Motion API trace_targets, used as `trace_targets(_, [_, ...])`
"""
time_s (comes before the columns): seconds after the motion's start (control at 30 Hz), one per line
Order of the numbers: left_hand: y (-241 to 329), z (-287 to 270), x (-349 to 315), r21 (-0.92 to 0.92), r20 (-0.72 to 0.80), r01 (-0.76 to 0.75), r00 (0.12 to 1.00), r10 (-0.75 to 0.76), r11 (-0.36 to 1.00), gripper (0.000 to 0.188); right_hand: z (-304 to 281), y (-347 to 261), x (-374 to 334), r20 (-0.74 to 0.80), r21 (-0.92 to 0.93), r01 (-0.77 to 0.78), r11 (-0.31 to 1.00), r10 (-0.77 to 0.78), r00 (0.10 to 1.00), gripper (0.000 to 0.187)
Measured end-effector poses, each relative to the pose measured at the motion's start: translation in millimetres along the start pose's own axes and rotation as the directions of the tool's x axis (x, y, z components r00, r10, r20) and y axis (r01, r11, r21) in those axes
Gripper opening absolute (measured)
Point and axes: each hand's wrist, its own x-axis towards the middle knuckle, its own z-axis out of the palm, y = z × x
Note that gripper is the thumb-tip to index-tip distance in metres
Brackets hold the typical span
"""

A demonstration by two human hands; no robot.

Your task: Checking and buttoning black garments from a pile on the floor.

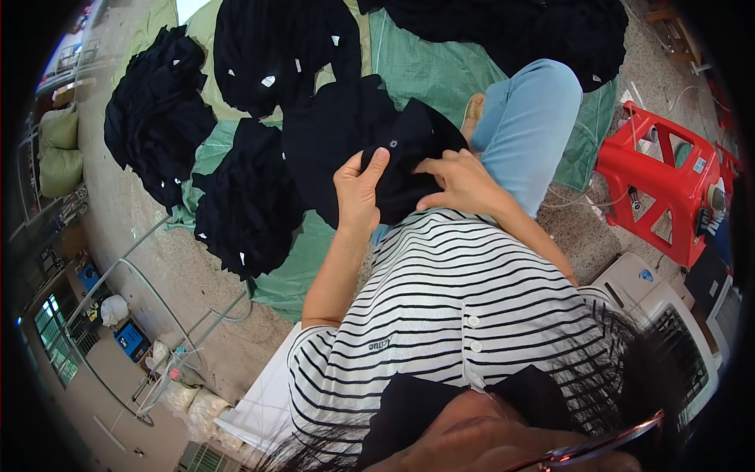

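Observation:
A black garment [330,134] lies spread across my lap. My left hand [362,190] is closed on its edge, the thumb pressed on top close to a small round button-like piece [394,144]. To the right, my right hand [462,182] rests on the same garment with its fingers bent into the cloth. Its fingertips are partly sunk in a fold, and it seems to pinch the fabric there.
Several piles of black garments [157,118] with small white tags lie on green sheeting [295,271] ahead and to the left. A red plastic stool [661,177] stands at the right, near a white air cooler [657,307]. A bent metal tube frame [153,275] is at the left.

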Motion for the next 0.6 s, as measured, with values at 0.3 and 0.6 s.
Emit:
trace_targets(0.3, [16, 10, 3, -0.161, -0.004, -0.121, 0.993, 0.122, 0.979, 0.013, 13, 3, 0, -0.439, 0.136, 0.298, 0.945, -0.212, 0.873, 0.02])
trace_targets(0.6, [19, 16, 5, -0.143, 0.065, 0.027, 0.998, -0.018, 0.989, 0.01, 19, 8, 6, 0.094, 0.673, -0.131, 0.728, 0.091, 0.991, 0.053])
